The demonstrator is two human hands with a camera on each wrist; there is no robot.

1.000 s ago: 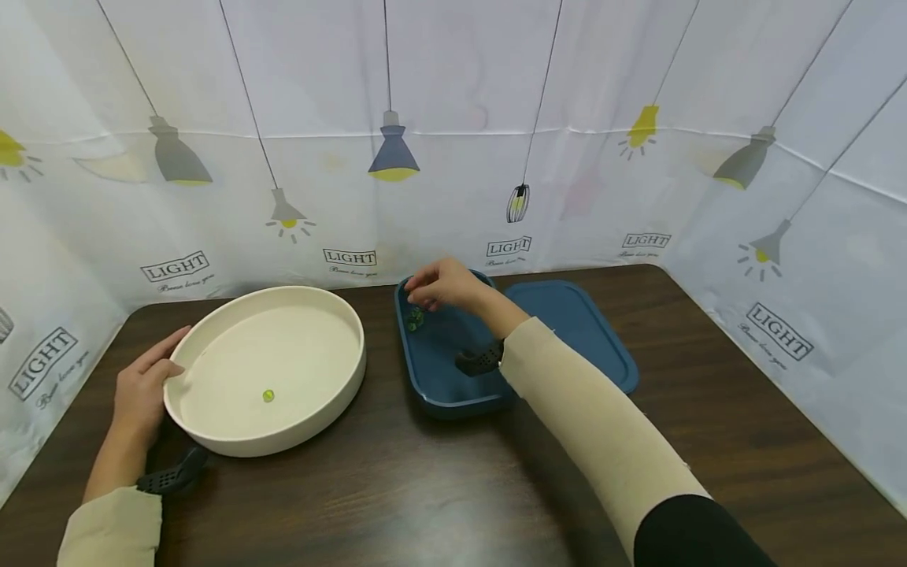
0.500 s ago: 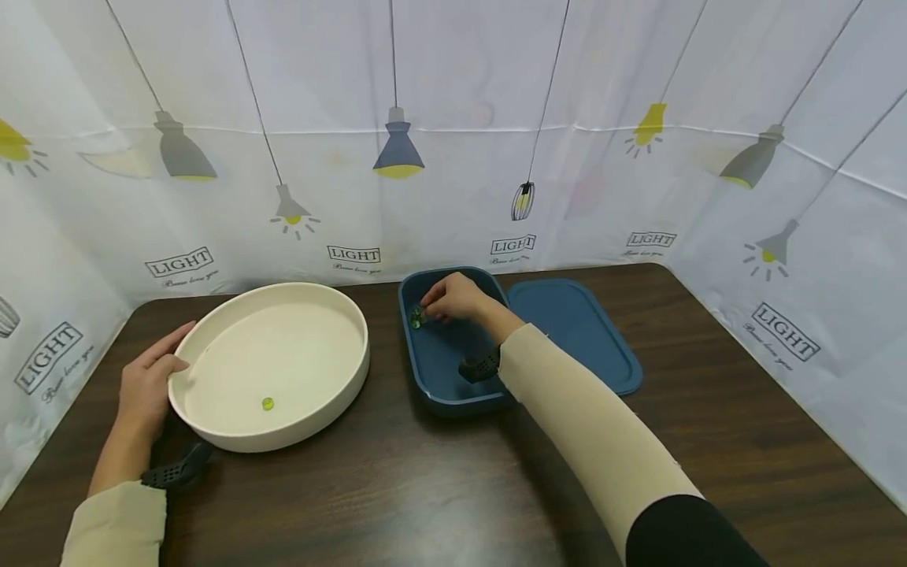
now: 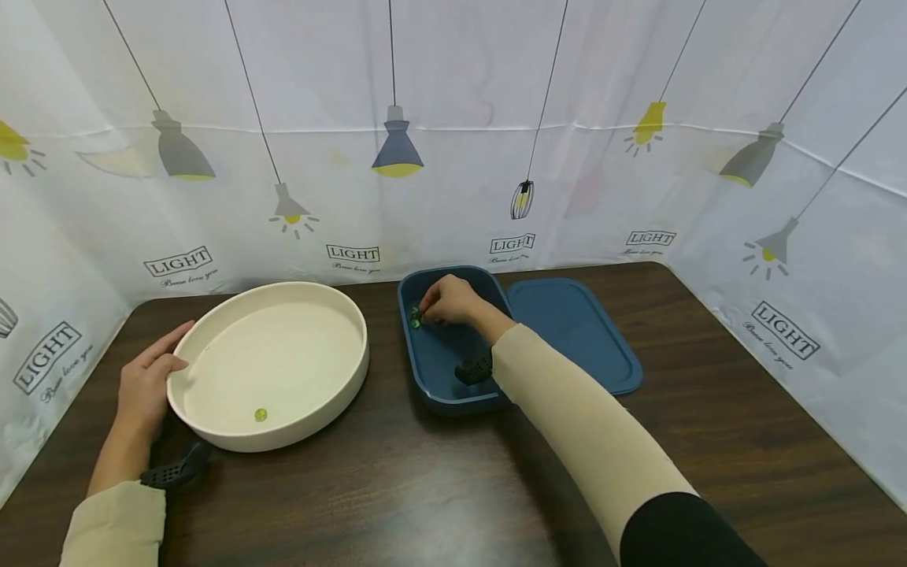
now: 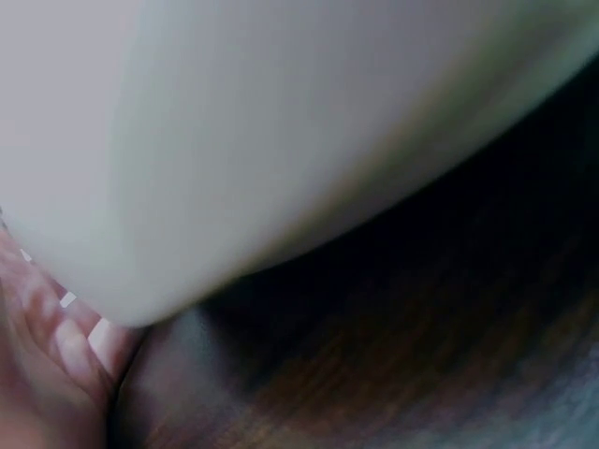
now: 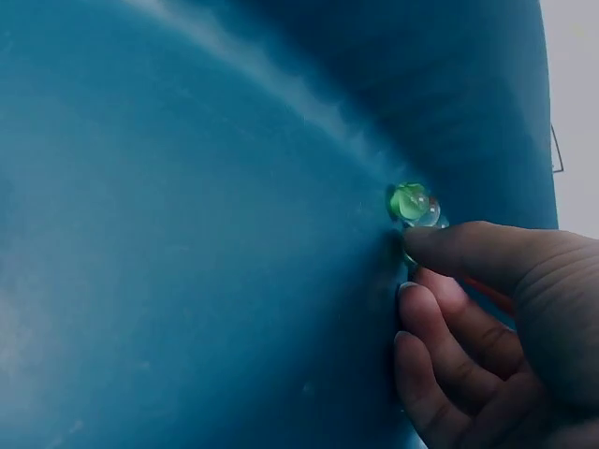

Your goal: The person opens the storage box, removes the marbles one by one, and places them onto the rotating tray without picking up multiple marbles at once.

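My left hand (image 3: 144, 388) grips the left rim of a round cream tray (image 3: 347, 378), thumb over the edge and fingers outside. In the left wrist view, the tray's pale side (image 4: 234, 140) fills the upper part, with some fingers (image 4: 70, 346) beneath it. A yellow-green glass marble (image 3: 260, 414) lies on the tray floor near its front. Inside a deep blue box (image 3: 441, 378), my right hand (image 3: 452, 301) is at the far left corner. Its thumb and curled fingers pinch at a small cluster of green glass marbles (image 5: 410, 202), partly hidden by the thumb.
A flat blue lid (image 3: 577, 335) lies on the brown wooden table (image 3: 425, 488), just right of the box. Behind the table hangs a white curtain (image 3: 453, 197) printed with lamps. It also rises along both sides.
My right hand has come down from above the box's far left corner to the marbles inside. The marble on the tray has shifted slightly toward the front. My left hand keeps its grip.
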